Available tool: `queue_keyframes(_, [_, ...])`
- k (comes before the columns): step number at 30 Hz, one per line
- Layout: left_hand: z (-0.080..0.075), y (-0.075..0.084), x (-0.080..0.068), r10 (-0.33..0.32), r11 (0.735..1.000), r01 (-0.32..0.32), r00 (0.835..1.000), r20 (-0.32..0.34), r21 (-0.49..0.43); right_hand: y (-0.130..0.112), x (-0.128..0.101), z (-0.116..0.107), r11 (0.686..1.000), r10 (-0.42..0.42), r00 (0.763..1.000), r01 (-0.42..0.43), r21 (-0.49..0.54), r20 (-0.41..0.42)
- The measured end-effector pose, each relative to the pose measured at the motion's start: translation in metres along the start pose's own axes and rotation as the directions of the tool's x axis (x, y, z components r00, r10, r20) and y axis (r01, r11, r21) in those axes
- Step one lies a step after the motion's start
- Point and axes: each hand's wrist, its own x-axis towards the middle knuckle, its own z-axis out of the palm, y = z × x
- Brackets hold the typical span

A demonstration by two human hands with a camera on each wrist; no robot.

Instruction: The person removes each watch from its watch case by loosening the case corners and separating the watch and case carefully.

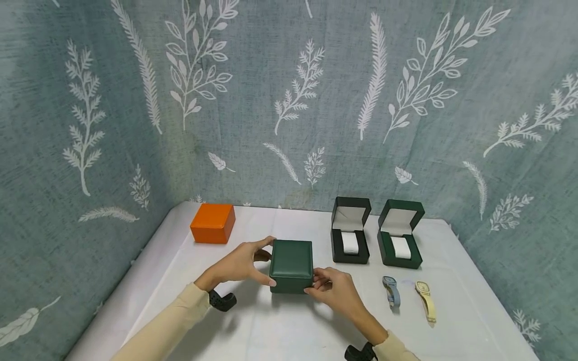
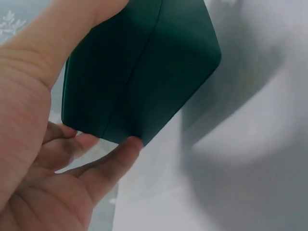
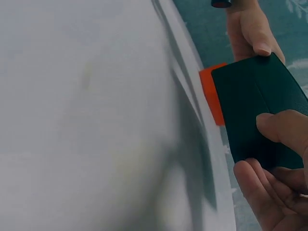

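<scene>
A closed dark green watch box [image 1: 291, 265] is held between both hands, its lid facing up. My left hand [image 1: 244, 261] grips its left side, with the thumb at the front and the fingers round the back. On the right side, my right hand [image 1: 336, 292] holds the box by its lower front corner with thumb and fingers. In the left wrist view, the green box [image 2: 144, 72] stands apart from its shadow, so it appears raised off the table. The right wrist view shows the right thumb pressed against the box [image 3: 245, 96].
An orange box [image 1: 212, 224] stands closed at the back left of the white table [image 1: 180, 321]. At the back right are an open black watch box [image 1: 350, 230] and an open green watch box [image 1: 401, 234], with white cushions. Before them lie a blue watch [image 1: 392, 292] and a yellow watch [image 1: 426, 302].
</scene>
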Motion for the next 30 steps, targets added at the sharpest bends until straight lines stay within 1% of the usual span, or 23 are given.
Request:
queue_keyframes(3, [0.005,0.002,-0.001,0.006,1.000,-0.006,1.000,0.010,0.010,0.001,-0.008,-0.003,1.000,0.002,1.000,-0.002,0.009,0.003])
queue_keyframes(7, [0.014,0.004,-0.003,0.002,1.000,-0.002,1.000,0.024,-0.001,0.003,-0.016,-0.007,1.000,-0.009,1.000,0.009,0.008,0.016])
queue_keyframes(12, [0.025,0.008,-0.004,0.023,1.000,-0.023,1.000,0.019,0.013,0.002,-0.026,-0.015,1.000,0.002,1.000,-0.002,0.008,0.026])
queue_keyframes(14, [0.030,0.009,-0.003,0.022,1.000,-0.022,1.000,0.015,0.008,0.002,-0.029,-0.018,1.000,0.007,1.000,-0.007,0.006,0.024])
queue_keyframes(18, [0.038,0.010,-0.004,0.002,1.000,-0.002,1.000,0.012,0.001,0.003,-0.035,-0.023,1.000,0.012,0.999,-0.012,-0.004,0.034])
queue_keyframes(21, [0.043,0.010,-0.004,0.000,1.000,0.000,1.000,0.021,-0.004,0.004,-0.040,-0.025,1.000,0.021,0.999,-0.021,-0.007,0.043])
queue_keyframes(26, [0.049,0.013,-0.004,0.016,1.000,-0.015,0.999,0.036,-0.018,0.003,-0.048,-0.027,0.999,0.030,0.998,-0.030,-0.013,0.052])
queue_keyframes(30, [0.053,0.013,-0.004,0.025,1.000,-0.024,0.999,0.043,-0.010,0.003,-0.052,-0.027,0.999,0.045,0.997,-0.044,-0.018,0.060])
